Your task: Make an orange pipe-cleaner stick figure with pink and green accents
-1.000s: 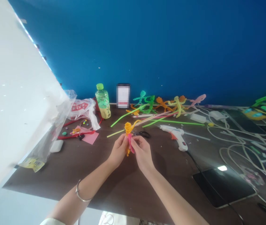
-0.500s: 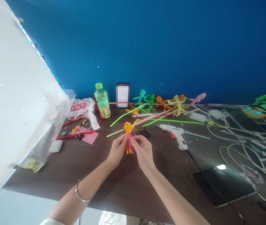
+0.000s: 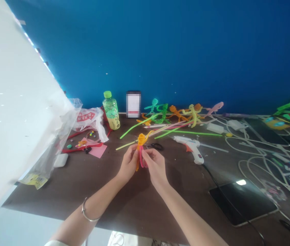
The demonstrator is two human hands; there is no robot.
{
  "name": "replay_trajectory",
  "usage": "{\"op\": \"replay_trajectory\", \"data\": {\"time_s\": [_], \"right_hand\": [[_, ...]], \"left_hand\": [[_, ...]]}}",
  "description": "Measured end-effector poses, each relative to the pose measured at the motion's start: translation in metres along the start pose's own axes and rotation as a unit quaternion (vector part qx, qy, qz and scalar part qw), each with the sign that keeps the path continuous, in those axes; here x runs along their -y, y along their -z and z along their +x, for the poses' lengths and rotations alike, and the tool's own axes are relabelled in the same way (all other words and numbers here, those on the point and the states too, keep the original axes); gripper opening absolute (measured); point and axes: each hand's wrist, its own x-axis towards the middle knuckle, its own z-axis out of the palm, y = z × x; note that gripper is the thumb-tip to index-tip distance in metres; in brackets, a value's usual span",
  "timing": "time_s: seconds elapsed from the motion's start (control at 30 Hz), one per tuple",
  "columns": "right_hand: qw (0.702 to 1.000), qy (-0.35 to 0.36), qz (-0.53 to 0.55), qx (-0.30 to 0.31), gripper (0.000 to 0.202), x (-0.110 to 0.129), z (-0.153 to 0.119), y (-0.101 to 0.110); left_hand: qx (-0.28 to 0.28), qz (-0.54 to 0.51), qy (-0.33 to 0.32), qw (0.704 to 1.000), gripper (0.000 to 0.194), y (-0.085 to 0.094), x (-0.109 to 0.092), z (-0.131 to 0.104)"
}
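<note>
Between my hands, above the dark table, is an orange pipe-cleaner figure with a coiled round head and one arm sticking out to the right. A pink pipe cleaner runs down against its body. My left hand pinches the figure's orange body from the left, fingers closed. My right hand is closed on the pink pipe cleaner at the right side. Fingertips hide part of the body where the two colours meet. Just behind the right hand lies a pair of dark scissors.
A white glue gun lies to the right, its cord running past a black tablet. Loose green pipe cleaners and several finished figures stand behind. At left are a drink bottle, plastic bags and pink paper.
The orange figure has turned and tilted slightly right between my fingers. Its lower ends now show more pink at the right and orange at the left. Both hands keep their grip.
</note>
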Motion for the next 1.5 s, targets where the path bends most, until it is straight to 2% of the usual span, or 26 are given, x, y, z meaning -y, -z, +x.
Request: {"op": "replay_trajectory", "data": {"time_s": [0.17, 0.3, 0.73, 0.9, 1.1, 1.4, 1.5], "right_hand": [[1.000, -0.013, 0.020, -0.004, 0.023, 0.0003, 0.0002, 0.0004], [0.999, -0.017, 0.039, -0.010, 0.023, 0.0024, -0.0004, -0.0001], [0.994, -0.049, 0.100, 0.008, 0.029, 0.0023, 0.0014, 0.0006], [0.994, -0.047, 0.094, 0.000, 0.029, 0.0014, 0.0016, 0.0005], [0.996, -0.040, 0.082, -0.004, 0.028, -0.0012, 0.0022, 0.0006], [0.996, -0.048, 0.078, -0.007, 0.026, 0.0024, -0.0001, -0.0018], [0.996, -0.049, 0.077, -0.008, 0.024, 0.0037, -0.0005, -0.0018]], "left_hand": [[0.039, -0.025, -0.002, 0.999, 0.037, 0.0010, 0.0021, 0.0001], [0.032, -0.035, -0.017, 0.999, 0.039, 0.0006, 0.0017, 0.0007], [0.034, -0.070, 0.003, 0.997, 0.037, -0.0019, -0.0042, -0.0009], [0.037, -0.092, 0.018, 0.995, 0.038, -0.0010, 0.0002, -0.0009], [0.055, -0.099, 0.007, 0.994, 0.037, -0.0009, -0.0009, -0.0013], [0.102, -0.138, 0.005, 0.985, 0.053, 0.0018, 0.0027, -0.0005], [0.100, -0.132, -0.001, 0.986, 0.052, 0.0017, 0.0030, -0.0004]]}}
